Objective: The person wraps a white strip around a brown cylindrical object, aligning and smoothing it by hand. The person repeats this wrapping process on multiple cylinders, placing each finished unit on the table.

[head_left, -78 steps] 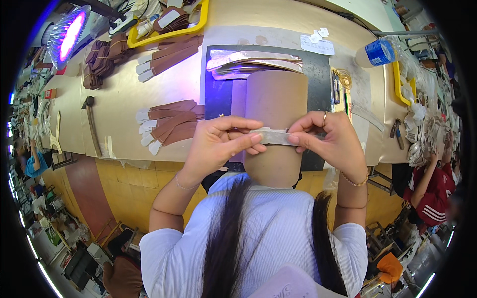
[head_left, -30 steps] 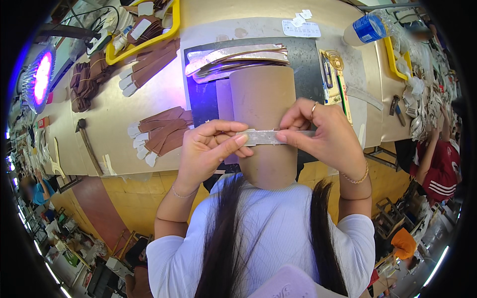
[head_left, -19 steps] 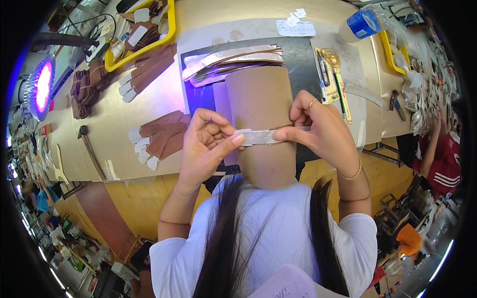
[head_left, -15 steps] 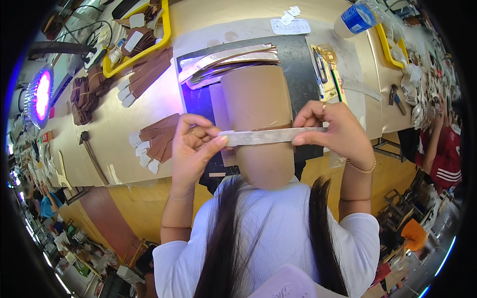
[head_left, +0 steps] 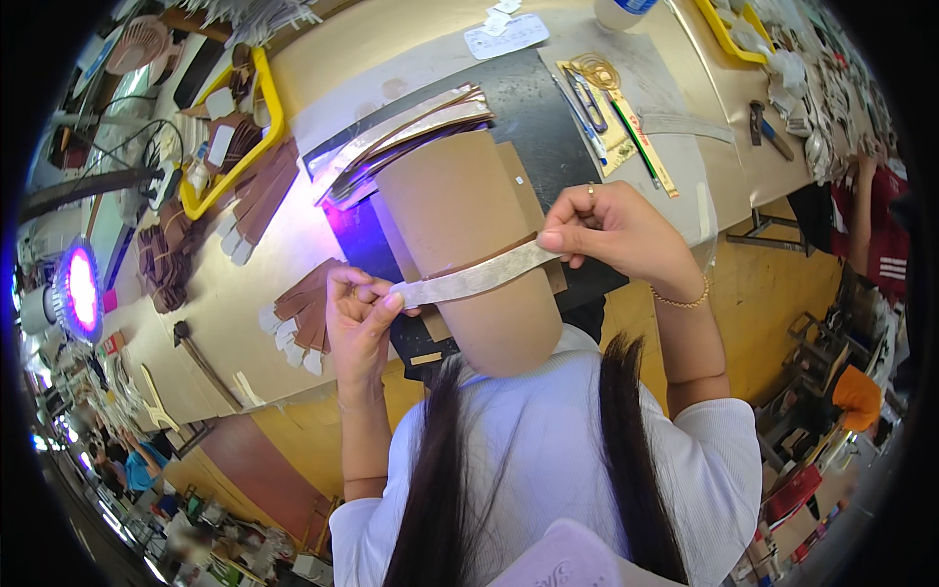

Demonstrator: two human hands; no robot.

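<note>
A long strip (head_left: 479, 279), silvery grey on its upper face with a brown edge, is stretched between my hands. My left hand (head_left: 360, 318) pinches one end between thumb and fingers. At the other end, my right hand (head_left: 626, 235) has thumb and fingers closed on it. Beneath the strip lies a rounded brown form (head_left: 455, 201), its near end close to my body. The strip crosses it and bows slightly; whether it touches the surface I cannot tell. Just beyond the form, a stack of similar strips (head_left: 411, 132) rests on a black mat (head_left: 533, 112).
Brown strips with white ends (head_left: 305, 308) lie left of my left hand. Farther left are a lit purple lamp (head_left: 80, 291), a yellow tray (head_left: 277, 112) and a hammer (head_left: 207, 367). Right of the mat are a pencil (head_left: 646, 147) and another hammer (head_left: 770, 130). Other people are at both sides.
The view has turned, so the table sits tilted. The strip now slants upward to the right and curves more. My right hand's grip has shifted toward the strip's right end.
</note>
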